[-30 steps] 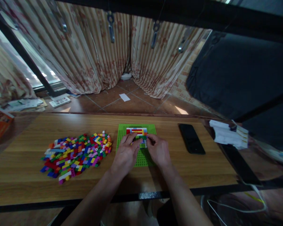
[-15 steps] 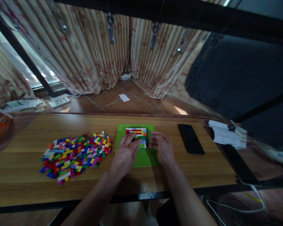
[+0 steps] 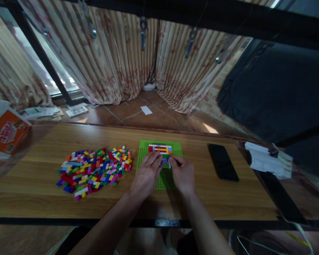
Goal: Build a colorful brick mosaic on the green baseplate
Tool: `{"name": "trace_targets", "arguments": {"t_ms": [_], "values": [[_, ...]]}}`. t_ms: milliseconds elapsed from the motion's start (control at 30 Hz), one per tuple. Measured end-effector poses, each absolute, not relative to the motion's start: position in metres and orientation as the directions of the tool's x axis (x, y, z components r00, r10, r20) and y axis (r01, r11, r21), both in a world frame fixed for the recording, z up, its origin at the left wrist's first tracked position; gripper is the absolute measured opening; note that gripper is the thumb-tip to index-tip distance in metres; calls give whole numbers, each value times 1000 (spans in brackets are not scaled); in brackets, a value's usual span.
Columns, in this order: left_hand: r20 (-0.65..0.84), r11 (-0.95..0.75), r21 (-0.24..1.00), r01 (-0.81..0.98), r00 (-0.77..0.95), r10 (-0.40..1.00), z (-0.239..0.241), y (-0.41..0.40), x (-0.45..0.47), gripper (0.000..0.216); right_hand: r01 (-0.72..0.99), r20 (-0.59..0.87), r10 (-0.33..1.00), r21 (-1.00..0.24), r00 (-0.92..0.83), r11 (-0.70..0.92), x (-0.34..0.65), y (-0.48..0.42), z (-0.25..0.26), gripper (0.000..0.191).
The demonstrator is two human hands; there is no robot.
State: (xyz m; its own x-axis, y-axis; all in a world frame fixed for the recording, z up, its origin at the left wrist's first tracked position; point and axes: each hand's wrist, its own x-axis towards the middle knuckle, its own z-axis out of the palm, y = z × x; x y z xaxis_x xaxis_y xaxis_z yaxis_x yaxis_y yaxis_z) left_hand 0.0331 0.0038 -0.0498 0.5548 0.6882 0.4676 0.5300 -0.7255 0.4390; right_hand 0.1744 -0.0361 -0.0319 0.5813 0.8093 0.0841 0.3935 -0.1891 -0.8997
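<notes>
- The flat green studded plastic baseplate (image 3: 149, 150) is lying at the middle of the brown wooden worktop (image 3: 42, 193), closer to its far edge. It is probably lying flat there so that bricks can be pushed down onto it.
- The small purple and green brick cluster (image 3: 165, 163) is sitting on the baseplate, just in front of the striped red, white and yellow brick block (image 3: 160, 148).
- The right hand (image 3: 184, 176) is closing narrowly, fingertips pinching the cluster's right side.
- The left hand (image 3: 146, 176) is lying with fingers together against the cluster's left side, seemingly steadying it; whether it is gripping I cannot tell.
- The heap of loose multicoloured plastic bricks (image 3: 95, 170) is lying toward the left edge, within the left hand's reach.
- The black slab phone (image 3: 223, 162) is resting toward the right edge.
</notes>
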Motion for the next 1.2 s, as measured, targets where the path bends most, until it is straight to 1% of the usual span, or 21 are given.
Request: {"name": "trace_targets", "arguments": {"t_ms": [267,433,633,700,800,900,967,1100,1200], "values": [[456,-740,372,560,585,671,-51,4,35,33,187,37,735,-975,677,-123,166,-34,-41,28],[451,-744,352,568,594,666,-53,4,36,33,142,29,738,-986,674,-91,167,-35,-42,27],[460,-738,377,560,578,674,-52,3,37,34,80,-19,742,-992,670,-98,171,-34,-44,30],[466,-740,378,556,577,671,-53,2,37,36,117,-17,740,-985,672,-129,172,-35,-43,31],[461,-747,363,558,589,664,-55,1,37,38,237,24,746,-955,665,-180,171,-37,-39,33],[449,-749,343,568,601,661,-57,1,36,39,288,58,757,-941,651,-176,169,-39,-37,33],[450,-751,340,567,603,659,-58,0,36,39,249,44,759,-955,650,-158,169,-39,-39,32],[469,-751,341,566,590,658,-59,0,38,38,89,-21,750,-990,661,-106,170,-37,-46,31],[481,-752,343,563,583,655,-61,0,39,38,23,-43,752,-997,657,-77,170,-36,-49,32]]}}
